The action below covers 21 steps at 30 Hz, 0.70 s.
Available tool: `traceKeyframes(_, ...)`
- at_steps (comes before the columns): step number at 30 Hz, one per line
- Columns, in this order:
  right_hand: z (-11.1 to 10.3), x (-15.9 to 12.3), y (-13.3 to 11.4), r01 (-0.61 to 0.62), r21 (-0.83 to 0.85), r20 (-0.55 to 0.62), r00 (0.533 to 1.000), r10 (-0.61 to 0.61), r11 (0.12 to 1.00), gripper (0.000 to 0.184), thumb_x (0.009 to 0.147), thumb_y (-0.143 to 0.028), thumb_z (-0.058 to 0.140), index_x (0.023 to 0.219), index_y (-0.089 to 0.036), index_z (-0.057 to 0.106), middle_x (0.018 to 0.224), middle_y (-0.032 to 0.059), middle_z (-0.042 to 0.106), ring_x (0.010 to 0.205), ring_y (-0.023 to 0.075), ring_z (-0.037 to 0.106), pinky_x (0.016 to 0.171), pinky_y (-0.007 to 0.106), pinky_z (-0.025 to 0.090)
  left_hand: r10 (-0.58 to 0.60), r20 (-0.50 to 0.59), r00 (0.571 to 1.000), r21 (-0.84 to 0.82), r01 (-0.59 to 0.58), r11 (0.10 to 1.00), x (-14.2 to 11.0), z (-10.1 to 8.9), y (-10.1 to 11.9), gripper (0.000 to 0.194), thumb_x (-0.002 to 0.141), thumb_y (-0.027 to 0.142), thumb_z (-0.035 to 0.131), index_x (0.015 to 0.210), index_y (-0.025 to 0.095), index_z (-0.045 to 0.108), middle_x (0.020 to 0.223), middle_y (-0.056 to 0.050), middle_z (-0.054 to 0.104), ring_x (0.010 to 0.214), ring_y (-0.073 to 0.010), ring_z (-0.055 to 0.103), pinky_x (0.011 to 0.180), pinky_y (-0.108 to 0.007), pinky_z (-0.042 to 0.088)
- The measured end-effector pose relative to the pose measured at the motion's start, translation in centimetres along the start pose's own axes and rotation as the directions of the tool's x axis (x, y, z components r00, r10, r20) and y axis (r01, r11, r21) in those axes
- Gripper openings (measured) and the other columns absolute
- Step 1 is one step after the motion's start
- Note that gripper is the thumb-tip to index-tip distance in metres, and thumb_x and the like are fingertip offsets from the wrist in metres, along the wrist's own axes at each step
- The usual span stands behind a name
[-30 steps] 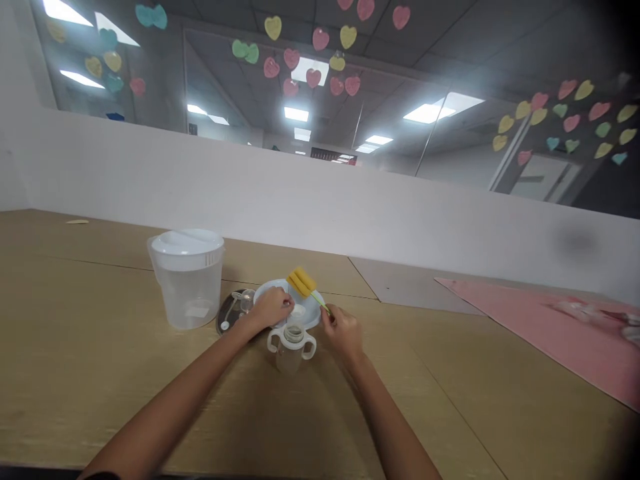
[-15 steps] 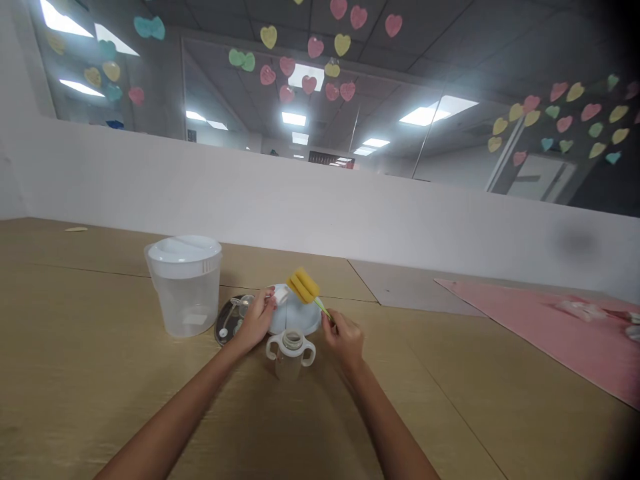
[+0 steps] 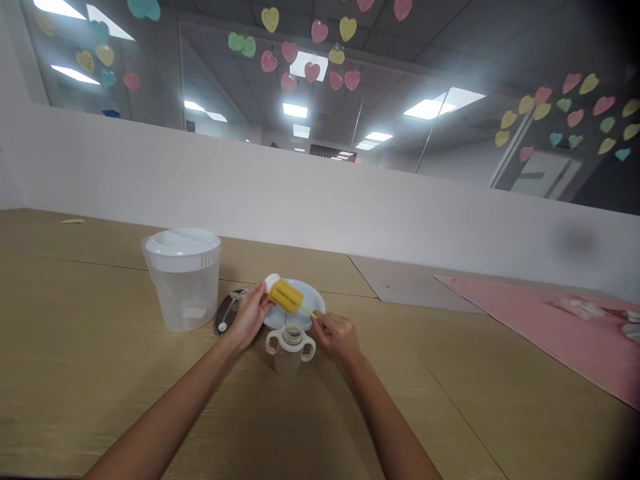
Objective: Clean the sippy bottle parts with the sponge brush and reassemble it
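Observation:
My left hand (image 3: 249, 315) is shut on a small white plastic piece (image 3: 272, 283), which is partly hidden by my fingers and the sponge. My right hand (image 3: 337, 336) pinches the thin green handle (image 3: 307, 311) of a yellow sponge bottle brush (image 3: 285, 296). The sponge head touches the white piece. Beneath them lies a pale blue plate (image 3: 311, 300). A clear two-handled sippy cup (image 3: 290, 350) stands just in front of the plate, between my hands. Left of my left hand lies a dark round lid (image 3: 226, 318) with small parts on it.
A clear plastic pitcher with a white lid (image 3: 183, 280) stands left of the dark lid on the wooden table (image 3: 90, 347). A pink mat (image 3: 545, 340) lies at the right, beyond a grey board (image 3: 405, 281). A white partition runs along the far edge.
The white piece has risen from the plate into my left hand's fingertips. The sponge head has swung left, from beyond the plate to against that piece, and my right hand has moved left.

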State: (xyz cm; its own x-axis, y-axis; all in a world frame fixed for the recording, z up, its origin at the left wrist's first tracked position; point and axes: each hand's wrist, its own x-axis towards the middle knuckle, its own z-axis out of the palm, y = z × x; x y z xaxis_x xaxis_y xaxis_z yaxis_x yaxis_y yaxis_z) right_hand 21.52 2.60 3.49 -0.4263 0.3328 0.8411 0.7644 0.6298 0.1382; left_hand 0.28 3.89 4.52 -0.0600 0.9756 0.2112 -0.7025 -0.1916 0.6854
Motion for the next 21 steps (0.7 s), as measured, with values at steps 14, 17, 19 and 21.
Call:
traceKeyframes(14, -0.2, 0.4, 0.1, -0.006, -0.129, -0.037, 0.999, 0.001, 0.992, 0.026, 0.092, -0.028, 0.047, 0.082, -0.015, 0.067, 0.053, -0.0005, 0.057, 0.047, 0.0075, 0.048, 0.051, 0.022, 0.031, 0.592, 0.413, 0.692, 0.84, -0.54, 0.045, 0.2, -2.5, 0.6, 0.043, 0.077, 0.035, 0.066, 0.115, 0.02, 0.055, 0.11, -0.008, 0.065, 0.098, -0.0223, 0.061, 0.089, -0.039, 0.048)
traceKeyframes(17, -0.3, 0.5, 0.3, 0.047, -0.154, -0.003, 0.999, -0.048, 0.987, 0.026, 0.092, -0.028, 0.047, 0.084, -0.016, 0.069, 0.054, -0.0002, 0.057, 0.05, 0.0088, 0.049, 0.052, 0.024, 0.029, 0.453, 0.694, 0.559, 0.691, -0.695, -0.201, -0.2, -2.7, 0.9, 0.036, 0.087, 0.029, 0.054, 0.121, 0.02, 0.052, 0.117, -0.008, 0.063, 0.108, -0.0217, 0.057, 0.095, -0.038, 0.045)
traceKeyframes(19, -0.4, 0.6, 0.4, 0.069, -0.157, -0.002, 0.998, -0.07, 0.985, 0.025, 0.093, -0.028, 0.047, 0.087, -0.017, 0.069, 0.056, 0.0003, 0.058, 0.052, 0.0095, 0.05, 0.053, 0.025, 0.03, 0.377, 0.782, 0.496, 0.607, -0.741, -0.286, -0.2, -2.8, 1.2, 0.039, 0.088, 0.026, 0.052, 0.126, 0.02, 0.048, 0.12, -0.008, 0.061, 0.11, -0.0211, 0.055, 0.097, -0.038, 0.044)
traceKeyframes(21, -0.5, 0.6, 0.5, 0.088, -0.147, 0.004, 0.996, -0.088, 0.985, 0.024, 0.093, -0.027, 0.047, 0.09, -0.017, 0.069, 0.058, 0.0008, 0.06, 0.053, 0.0096, 0.05, 0.055, 0.025, 0.03, 0.371, 0.797, 0.476, 0.59, -0.746, -0.309, -0.2, -3.0, 1.4, 0.041, 0.088, 0.027, 0.053, 0.128, 0.02, 0.046, 0.12, -0.008, 0.061, 0.111, -0.0215, 0.055, 0.098, -0.038, 0.044)
